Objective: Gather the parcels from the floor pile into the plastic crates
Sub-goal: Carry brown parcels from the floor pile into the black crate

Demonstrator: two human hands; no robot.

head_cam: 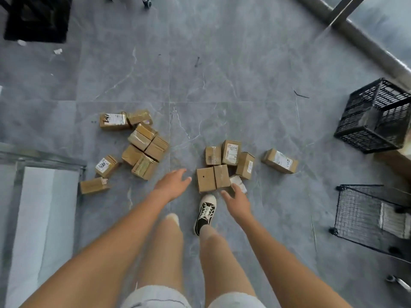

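Note:
Small brown cardboard parcels lie scattered on the grey tiled floor in two clusters. The left cluster [142,147] holds several boxes, some with white labels. The right cluster [224,165] holds several more, with one labelled parcel [279,160] lying apart to its right. My left hand [172,183] reaches out open, fingers spread, just left of the plain parcel [205,180] at the near edge of the right cluster. My right hand [236,200] hovers open, fingers spread, just below that cluster, over a small pale parcel [239,182]. A black plastic crate [375,116] sits tilted at the right.
A black wire basket [373,216] holding a pale folded item stands at the right, nearer me. My shoe [205,213] is planted just below the right cluster. A pale panel with a metal frame [42,196] fills the left. A metal rail [355,34] crosses the top right.

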